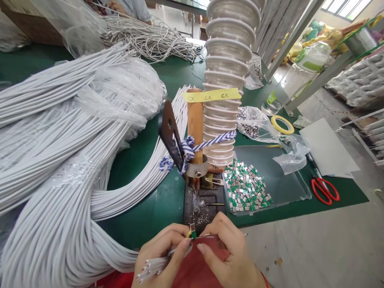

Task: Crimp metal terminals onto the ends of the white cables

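My left hand (165, 256) is closed around a bundle of white cables (153, 267), whose cut ends point down and left. At its fingertips sits a small green connector (193, 234) with a metal shell. Just right of it, my right hand (226, 252) has thumb and index finger curled about a thin pale wire (207, 237); the other fingers are folded, and the exact grip is partly hidden. Directly beyond both hands stands a soldering iron with a wooden handle (195, 124), clamped upright over a dark, solder-spattered base (189, 208).
Large bundles of white cable (60, 160) cover the left. A ribbed hose (225, 72) rises behind the iron. Loose connectors (246, 188) lie on a clear sheet at right, near red-handled scissors (325, 190), yellow tape (282, 125) and a bottle (295, 80). Another person's hand (117, 6) shows at the back.
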The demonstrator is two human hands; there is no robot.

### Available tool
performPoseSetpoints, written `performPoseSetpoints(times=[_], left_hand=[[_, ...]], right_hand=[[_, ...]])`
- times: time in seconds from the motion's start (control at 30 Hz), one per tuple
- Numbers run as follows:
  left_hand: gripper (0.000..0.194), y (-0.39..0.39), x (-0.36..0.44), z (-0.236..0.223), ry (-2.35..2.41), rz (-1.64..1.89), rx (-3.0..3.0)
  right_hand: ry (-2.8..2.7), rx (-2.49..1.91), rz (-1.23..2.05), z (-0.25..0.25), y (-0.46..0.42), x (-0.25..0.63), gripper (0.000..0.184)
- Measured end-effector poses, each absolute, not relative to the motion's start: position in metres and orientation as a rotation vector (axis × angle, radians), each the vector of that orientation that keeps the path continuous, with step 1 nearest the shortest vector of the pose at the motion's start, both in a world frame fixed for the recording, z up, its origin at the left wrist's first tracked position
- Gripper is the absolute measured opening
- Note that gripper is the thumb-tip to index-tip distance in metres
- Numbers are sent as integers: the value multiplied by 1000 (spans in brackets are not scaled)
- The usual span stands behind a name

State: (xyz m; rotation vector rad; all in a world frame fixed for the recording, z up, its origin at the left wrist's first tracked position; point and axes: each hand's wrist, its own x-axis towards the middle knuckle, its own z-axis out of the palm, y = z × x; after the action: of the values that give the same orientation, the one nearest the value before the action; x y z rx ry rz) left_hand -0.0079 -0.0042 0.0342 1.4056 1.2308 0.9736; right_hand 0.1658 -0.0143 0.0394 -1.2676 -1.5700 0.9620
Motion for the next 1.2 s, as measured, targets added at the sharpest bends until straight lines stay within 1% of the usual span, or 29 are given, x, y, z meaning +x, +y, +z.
performPoseSetpoints(times=[0.07, 0.2, 0.47, 0.67, 0.83, 0.97, 1.07, 1.2], left_hand=[[24, -7, -6, 37, 1222, 975, 1439], [22, -14, -1, 36, 1220, 994, 1474], [22, -18, 1, 33, 1173, 989, 1564], [20, -24, -1, 30, 1119, 926, 1571], [32, -34, 6, 21, 1062, 914, 1578], [43, -42, 16, 22, 1252, 1046, 1414], [42, -46, 13, 27, 1353, 1128, 1195], [41, -51, -1, 32, 1264, 1076, 735]], right_hand=[[-1583, -1259, 963, 36, -18, 165, 5], [-1594, -1280, 998, 33, -23, 166, 8], [-1573, -1257, 1143, 45, -24, 174, 13], [-1562, -1279, 1101, 46, -30, 178, 10], [-1579, -1271, 1084, 49, -37, 184, 12], [-1619, -1267, 1058, 47, -40, 197, 13], [-1605, -1295, 967, 48, -40, 213, 13], [-1586, -1327, 908, 57, -43, 244, 17]])
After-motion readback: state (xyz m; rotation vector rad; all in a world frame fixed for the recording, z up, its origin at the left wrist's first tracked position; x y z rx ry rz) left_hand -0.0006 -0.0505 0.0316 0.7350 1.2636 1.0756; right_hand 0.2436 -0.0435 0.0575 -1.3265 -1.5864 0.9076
